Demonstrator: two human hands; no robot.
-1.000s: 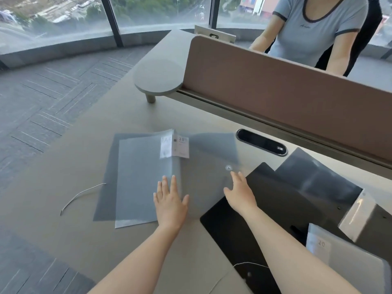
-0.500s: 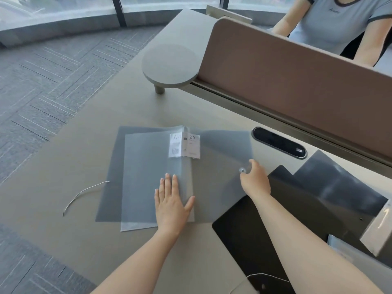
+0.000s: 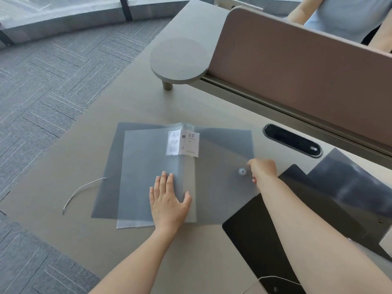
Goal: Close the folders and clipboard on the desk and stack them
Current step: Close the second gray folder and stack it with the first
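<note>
Now the right hand has slid outward, off the middle of the dark grey envelope folder and past its round button fastener, to the flap's right edge, where its fingers curl under so that only the knuckles show; I judge it is taking hold of that edge, though whether anything is actually pinched I cannot tell. That suggests the closing of this folder is only starting, with nothing stacked yet. The left hand has stayed flat, palm down and fingers spread, released and gripping nothing, pressing on the translucent display book near its spine, below the white A4 label. The display book lies over the left half of the open envelope folder on the tabletop, and the folder's elastic cord trails loose off its left edge. The right forearm reaches across the black clipboard, which sits at the near right, overlapped at its far side by another dark folder. Both wait their turn, well apart from the left hand.
</note>
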